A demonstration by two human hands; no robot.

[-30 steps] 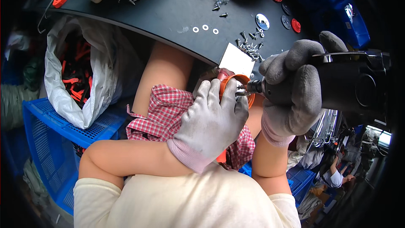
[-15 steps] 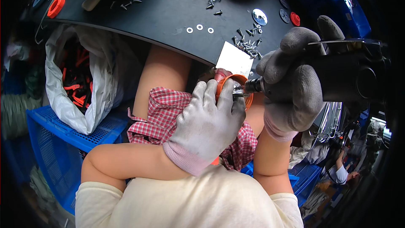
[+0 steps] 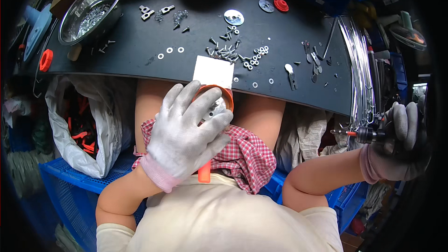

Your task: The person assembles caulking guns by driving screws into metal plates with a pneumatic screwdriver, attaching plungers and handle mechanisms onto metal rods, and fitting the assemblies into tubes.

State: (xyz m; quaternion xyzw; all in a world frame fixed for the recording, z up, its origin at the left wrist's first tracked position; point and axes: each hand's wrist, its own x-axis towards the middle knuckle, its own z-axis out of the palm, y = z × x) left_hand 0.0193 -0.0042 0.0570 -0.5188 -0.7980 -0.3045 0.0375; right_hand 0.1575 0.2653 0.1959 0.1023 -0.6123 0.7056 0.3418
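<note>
My left hand (image 3: 184, 133), in a white glove, grips an orange round part (image 3: 223, 94) with a metal piece inside it, held over my lap just below the black table's edge (image 3: 140, 72). An orange handle (image 3: 204, 173) sticks out under the hand. My right hand (image 3: 396, 147), in a grey glove, holds a black power screwdriver (image 3: 368, 135) far to the right, its bit pointing left, well apart from the orange part. A white card (image 3: 213, 71) lies at the table edge just above the left hand.
Loose screws and washers (image 3: 233, 51) are scattered on the table. A steel bowl (image 3: 91, 9) of small parts stands at back left. Metal wire rods (image 3: 359, 70) lie at the right. A white bag (image 3: 79, 121) with orange parts hangs left, above a blue crate (image 3: 65, 182).
My right hand has swung the screwdriver away from the orange part, far out to the right. The left hand still holds the part over my lap.
</note>
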